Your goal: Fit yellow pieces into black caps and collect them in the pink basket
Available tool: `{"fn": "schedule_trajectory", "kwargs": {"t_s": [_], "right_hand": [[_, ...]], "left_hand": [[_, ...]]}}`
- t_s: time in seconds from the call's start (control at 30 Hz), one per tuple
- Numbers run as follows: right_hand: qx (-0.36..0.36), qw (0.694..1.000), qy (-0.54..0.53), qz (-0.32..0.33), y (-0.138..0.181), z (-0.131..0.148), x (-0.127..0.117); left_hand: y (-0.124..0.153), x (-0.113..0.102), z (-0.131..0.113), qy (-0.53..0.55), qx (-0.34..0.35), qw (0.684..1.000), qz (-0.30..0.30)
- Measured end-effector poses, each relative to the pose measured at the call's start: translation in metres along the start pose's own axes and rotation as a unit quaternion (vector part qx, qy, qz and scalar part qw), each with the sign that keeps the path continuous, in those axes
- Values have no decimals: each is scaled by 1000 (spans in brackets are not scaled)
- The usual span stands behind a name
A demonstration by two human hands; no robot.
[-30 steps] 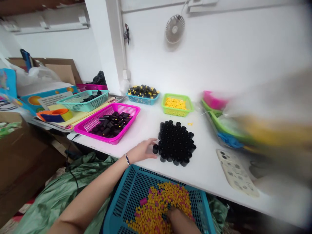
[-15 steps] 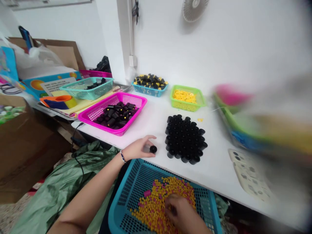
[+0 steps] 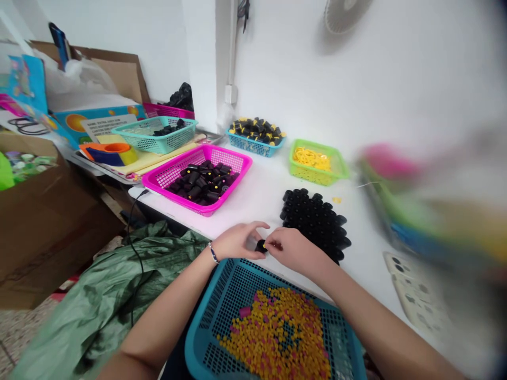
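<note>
The black cap (image 3: 260,246) is at the desk's (image 3: 265,184) near edge, seemingly midway; the black cluster (image 3: 312,214), right and farther, seems left to do; dotted pieces (image 3: 202,182) in the pink basket (image 3: 225,154), farther left, look done; the left hand's (image 3: 237,241) grip curls loosely around the black cap, one finger apart; the right hand's (image 3: 289,245) grip pinches a yellow bit (image 3: 264,245) there.

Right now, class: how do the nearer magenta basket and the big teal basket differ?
The nearer magenta basket stands on the table; the big teal basket is closer to the camera. The magenta one holds black pieces, the teal one small yellow and pink pieces. Both have perforated walls.
</note>
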State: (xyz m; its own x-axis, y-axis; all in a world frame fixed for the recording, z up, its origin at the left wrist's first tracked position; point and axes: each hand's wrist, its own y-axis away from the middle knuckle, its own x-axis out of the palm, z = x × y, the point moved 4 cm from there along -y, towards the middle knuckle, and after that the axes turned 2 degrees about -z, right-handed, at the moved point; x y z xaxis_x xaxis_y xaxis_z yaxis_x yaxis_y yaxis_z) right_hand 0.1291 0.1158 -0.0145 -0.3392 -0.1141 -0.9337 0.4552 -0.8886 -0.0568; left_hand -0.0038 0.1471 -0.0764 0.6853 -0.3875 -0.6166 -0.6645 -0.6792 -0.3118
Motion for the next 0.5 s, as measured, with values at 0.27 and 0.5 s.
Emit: {"fn": "schedule_trajectory", "kwargs": {"t_s": [0.27,0.5], "right_hand": [[109,983,-118,89,-7,-9,5],[207,936,-228,173,-17,-23,9]], "left_hand": [[1,0,4,-12,13,1000,-2],[1,-1,6,-11,11,1000,-7]]}}
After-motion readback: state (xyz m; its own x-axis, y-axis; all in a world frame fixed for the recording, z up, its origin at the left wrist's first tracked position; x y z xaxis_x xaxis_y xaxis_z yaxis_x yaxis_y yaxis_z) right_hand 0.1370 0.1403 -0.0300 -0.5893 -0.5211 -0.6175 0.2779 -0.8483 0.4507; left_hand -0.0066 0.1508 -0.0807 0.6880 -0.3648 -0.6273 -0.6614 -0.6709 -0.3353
